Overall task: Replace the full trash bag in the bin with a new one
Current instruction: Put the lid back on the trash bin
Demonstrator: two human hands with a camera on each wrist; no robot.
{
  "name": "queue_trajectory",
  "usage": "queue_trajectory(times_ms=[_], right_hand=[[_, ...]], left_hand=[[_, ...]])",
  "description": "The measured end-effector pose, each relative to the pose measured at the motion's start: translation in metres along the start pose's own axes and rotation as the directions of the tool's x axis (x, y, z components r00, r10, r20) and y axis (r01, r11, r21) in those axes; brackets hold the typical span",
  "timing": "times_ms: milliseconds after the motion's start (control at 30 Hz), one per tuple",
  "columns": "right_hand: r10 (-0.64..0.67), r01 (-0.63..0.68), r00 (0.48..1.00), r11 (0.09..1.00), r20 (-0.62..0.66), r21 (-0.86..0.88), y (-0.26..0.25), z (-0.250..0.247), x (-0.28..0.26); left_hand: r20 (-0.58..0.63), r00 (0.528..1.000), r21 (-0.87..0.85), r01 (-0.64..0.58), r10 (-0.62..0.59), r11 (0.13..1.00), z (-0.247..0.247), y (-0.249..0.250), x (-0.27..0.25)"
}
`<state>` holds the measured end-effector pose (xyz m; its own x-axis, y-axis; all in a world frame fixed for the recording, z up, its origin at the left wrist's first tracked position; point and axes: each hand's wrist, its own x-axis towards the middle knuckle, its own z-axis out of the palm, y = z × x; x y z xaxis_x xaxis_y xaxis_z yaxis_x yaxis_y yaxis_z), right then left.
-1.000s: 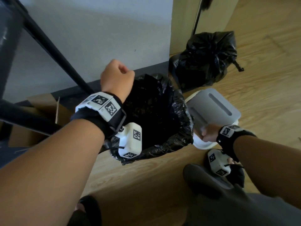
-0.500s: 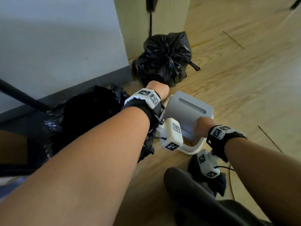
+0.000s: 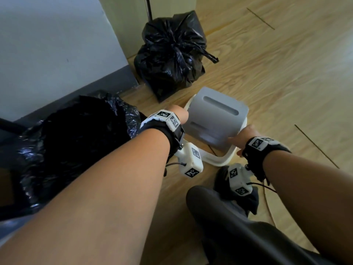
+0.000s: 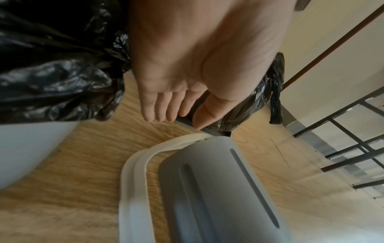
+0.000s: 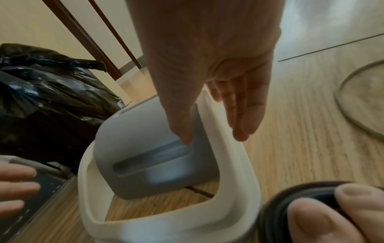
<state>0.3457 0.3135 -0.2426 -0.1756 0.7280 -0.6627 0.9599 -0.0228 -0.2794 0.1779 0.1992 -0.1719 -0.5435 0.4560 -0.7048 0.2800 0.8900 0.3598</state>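
on floor, right hand (image 3: 246,136) gripping bin lid (image 3: 217,123)

A light wood-grain floor (image 3: 286,77) is seen across the whole scene, crossed by thin dark seam lines. A pale grey wall (image 3: 57,44) with a dark baseboard (image 3: 107,81) is seen at the left, met by a beige panel (image 3: 131,20). A thin dark pole (image 3: 149,7) is stood against that panel. Black metal framing (image 4: 343,148) is shown at the edge of the left wrist view. A thin cable (image 5: 357,105) is curved on the floor.
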Motion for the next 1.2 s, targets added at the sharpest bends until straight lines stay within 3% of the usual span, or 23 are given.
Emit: queue_trajectory(times_ms=[100,267,433,700,833,1033,1200], right_hand=[[0.020,-0.020,0.999,1.000,0.041,0.002,0.002,0.008,0.006],[-0.003,0.003,1.000,0.995,0.000,-0.104,0.004,0.005,0.009],[-0.010,0.013,0.999,0.997,0.043,-0.082,0.006,0.002,0.012],[-0.047,0.039,0.994,0.995,0.095,0.088,0.002,-0.008,0.005],[-0.028,0.011,0.994,0.988,0.108,0.153,-0.008,-0.017,0.000],[-0.050,0.014,0.995,0.926,0.085,0.377,-0.006,-0.038,-0.015],[-0.136,0.026,0.973,0.867,0.186,0.498,-0.003,-0.059,-0.038]], left_hand=[[0.000,1.000,0.137,0.013,-0.013,0.991,0.003,-0.001,0.007],[0.016,0.999,0.184,-0.034,0.032,0.982,0.002,0.003,0.001],[0.087,0.995,0.233,-0.064,0.045,0.970,0.004,-0.001,0.001],[-0.020,0.999,0.046,0.040,-0.039,0.998,0.002,0.004,0.009],[-0.062,0.995,-0.153,0.069,-0.079,0.986,-0.007,0.005,0.005],[-0.119,0.992,-0.348,-0.004,-0.040,0.937,-0.025,0.006,-0.014],[-0.102,0.994,-0.382,-0.011,-0.030,0.924,-0.038,0.000,-0.038]])
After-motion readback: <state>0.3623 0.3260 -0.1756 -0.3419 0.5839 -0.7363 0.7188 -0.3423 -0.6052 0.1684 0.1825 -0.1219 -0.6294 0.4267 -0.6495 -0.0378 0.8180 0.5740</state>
